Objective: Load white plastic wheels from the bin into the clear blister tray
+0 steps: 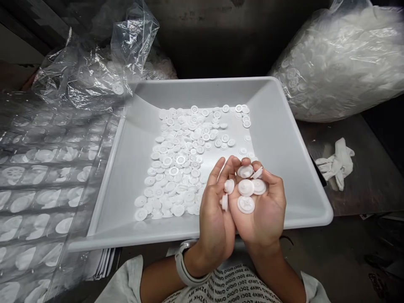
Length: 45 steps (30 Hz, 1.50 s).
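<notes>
Over the near right part of a grey tray [293, 168], my two hands are cupped side by side and touching, palms up. Several small white plastic gears [245, 187] with raised hubs rest on the palm and curled fingers of my right hand [260, 214]. My left hand [214, 219] curls around a couple more, one tilted on edge near its thumb. Many loose white gears [173, 171] are spread over the tray floor, thickest left of my hands. Parts of the palms are hidden under the gears.
At left lies a clear plastic blister tray [41, 176] with white parts in its pockets. Behind it sits an open clear bag [91, 75] of gears. A full bag [347, 63] stands at back right. A crumpled white glove [339, 164] lies right of the tray.
</notes>
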Motion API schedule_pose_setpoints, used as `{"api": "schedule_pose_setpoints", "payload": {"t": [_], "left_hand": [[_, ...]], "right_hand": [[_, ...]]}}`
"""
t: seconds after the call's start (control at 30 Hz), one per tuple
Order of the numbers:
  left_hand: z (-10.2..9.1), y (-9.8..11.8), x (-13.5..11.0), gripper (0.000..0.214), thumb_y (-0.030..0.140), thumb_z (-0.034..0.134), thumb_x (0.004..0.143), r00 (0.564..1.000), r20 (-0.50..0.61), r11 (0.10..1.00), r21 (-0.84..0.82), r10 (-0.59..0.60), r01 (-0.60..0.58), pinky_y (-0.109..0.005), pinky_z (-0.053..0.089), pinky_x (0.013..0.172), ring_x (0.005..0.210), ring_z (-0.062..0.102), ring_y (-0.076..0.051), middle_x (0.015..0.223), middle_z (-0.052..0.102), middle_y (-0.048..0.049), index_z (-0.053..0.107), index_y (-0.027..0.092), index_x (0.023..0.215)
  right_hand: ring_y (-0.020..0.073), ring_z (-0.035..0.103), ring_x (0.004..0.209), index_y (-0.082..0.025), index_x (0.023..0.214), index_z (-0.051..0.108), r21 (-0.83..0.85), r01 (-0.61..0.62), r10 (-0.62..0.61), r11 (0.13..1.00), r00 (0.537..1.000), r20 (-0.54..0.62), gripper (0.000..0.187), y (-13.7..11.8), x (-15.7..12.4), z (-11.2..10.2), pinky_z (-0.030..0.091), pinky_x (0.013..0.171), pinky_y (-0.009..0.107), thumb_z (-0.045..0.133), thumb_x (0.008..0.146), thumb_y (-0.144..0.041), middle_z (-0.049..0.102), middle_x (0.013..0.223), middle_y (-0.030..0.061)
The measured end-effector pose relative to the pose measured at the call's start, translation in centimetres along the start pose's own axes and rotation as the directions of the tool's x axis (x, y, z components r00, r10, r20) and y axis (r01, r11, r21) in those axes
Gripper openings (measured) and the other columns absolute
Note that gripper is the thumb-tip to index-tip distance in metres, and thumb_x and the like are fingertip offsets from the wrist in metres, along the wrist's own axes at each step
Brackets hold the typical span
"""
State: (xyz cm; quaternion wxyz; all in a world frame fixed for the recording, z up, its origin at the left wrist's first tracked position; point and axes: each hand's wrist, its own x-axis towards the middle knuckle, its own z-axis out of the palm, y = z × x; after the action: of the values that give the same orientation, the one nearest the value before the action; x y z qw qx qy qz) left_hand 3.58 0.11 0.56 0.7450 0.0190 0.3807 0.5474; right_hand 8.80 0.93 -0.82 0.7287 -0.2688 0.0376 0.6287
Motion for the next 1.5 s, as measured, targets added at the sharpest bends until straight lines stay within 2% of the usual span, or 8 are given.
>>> {"api": "schedule_pose_setpoints", "payload": {"t": [0.17,0.4,0.67,0.93,1.07,1.2,1.3,1.5], "left_hand": [[0.0,-0.4,-0.2,0.037,0.017,0.048,0.089,0.997,-0.029,0.997,0.034,0.075,-0.074,-0.033,0.040,0.110,0.131,0.048,-0.018,0.137,0.058,-0.0007,0.056,0.025,0.124],[-0.4,-1.1,-0.8,0.046,0.003,0.045,0.088,0.951,0.152,0.947,0.138,0.268,-0.289,-0.035,0.036,0.113,0.139,0.038,-0.018,0.145,0.050,0.0028,0.055,0.032,0.122],[0.0,-0.6,-0.1,0.036,0.010,0.049,0.088,0.995,0.027,0.993,0.064,0.096,-0.098,-0.036,0.041,0.110,0.130,0.049,-0.019,0.135,0.059,0.0008,0.057,0.027,0.119],[-0.4,-0.3,0.4,0.032,0.026,0.053,0.088,0.998,-0.064,0.999,-0.040,-0.021,0.018,-0.033,0.040,0.110,0.130,0.050,-0.018,0.134,0.059,-0.0015,0.058,0.024,0.119],[-0.4,-0.2,0.5,0.030,0.027,0.053,0.087,0.997,-0.074,0.994,-0.107,-0.031,0.023,-0.032,0.040,0.111,0.128,0.051,-0.018,0.130,0.061,-0.0035,0.061,0.023,0.116],[-0.5,-0.1,0.5,0.022,0.023,0.054,0.085,0.996,-0.085,0.983,-0.182,-0.014,-0.002,-0.034,0.040,0.110,0.119,0.057,-0.018,0.113,0.066,-0.0028,0.063,0.022,0.105],[-0.7,-0.1,0.5,0.015,0.024,0.054,0.086,0.997,-0.076,0.979,-0.206,-0.017,0.001,-0.035,0.042,0.108,0.112,0.061,-0.016,0.102,0.066,-0.0016,0.063,0.021,0.098],[-0.6,0.1,0.3,0.020,0.025,0.053,0.086,0.995,-0.069,0.969,-0.241,-0.078,0.059,-0.029,0.045,0.103,0.109,0.061,-0.015,0.112,0.061,-0.0044,0.058,0.019,0.105]], "right_hand": [[0.0151,0.060,0.113,-0.025,0.074,0.051,-0.022,-0.006,0.006,1.000,0.999,0.033,0.015,0.0,-0.2,-0.3,0.032,0.115,0.040,0.046,0.086,-0.034,0.068,0.096,-0.0028],[0.0205,0.063,0.111,-0.024,0.076,0.052,-0.085,0.027,-0.025,0.996,0.999,0.032,0.019,0.0,-0.1,-0.6,0.034,0.112,0.052,0.042,0.086,-0.037,0.068,0.111,0.0017],[0.0168,0.061,0.112,-0.025,0.075,0.049,-0.115,0.049,-0.043,0.992,0.998,0.054,0.020,-0.2,-0.3,-0.4,0.036,0.110,0.043,0.041,0.088,-0.037,0.068,0.112,0.0000],[0.0158,0.059,0.114,-0.023,0.072,0.044,-0.101,0.068,-0.055,0.993,0.990,0.129,0.022,0.0,-0.5,-0.2,0.040,0.106,0.040,0.040,0.089,-0.037,0.064,0.123,-0.0001],[0.0161,0.060,0.112,-0.023,0.070,0.045,-0.067,0.073,-0.069,0.995,0.996,0.057,0.019,0.1,-0.2,-0.4,0.039,0.106,0.038,0.045,0.085,-0.035,0.068,0.105,-0.0011],[0.0133,0.064,0.086,-0.023,0.071,0.047,-0.019,0.066,-0.067,0.998,0.997,-0.033,0.014,-0.1,0.0,-0.5,0.044,0.102,0.036,0.047,0.082,-0.032,0.060,0.077,-0.0035],[0.0113,0.061,0.076,-0.023,0.070,0.045,-0.018,0.080,-0.081,0.997,0.996,-0.023,0.015,-0.2,-0.1,-0.4,0.047,0.098,0.034,0.047,0.082,-0.031,0.053,0.072,-0.0043],[0.0119,0.062,0.082,-0.022,0.070,0.044,-0.017,0.132,-0.131,0.991,0.990,0.044,0.016,-0.2,-0.6,0.0,0.052,0.092,0.032,0.048,0.081,-0.032,0.046,0.067,-0.0045]]}}
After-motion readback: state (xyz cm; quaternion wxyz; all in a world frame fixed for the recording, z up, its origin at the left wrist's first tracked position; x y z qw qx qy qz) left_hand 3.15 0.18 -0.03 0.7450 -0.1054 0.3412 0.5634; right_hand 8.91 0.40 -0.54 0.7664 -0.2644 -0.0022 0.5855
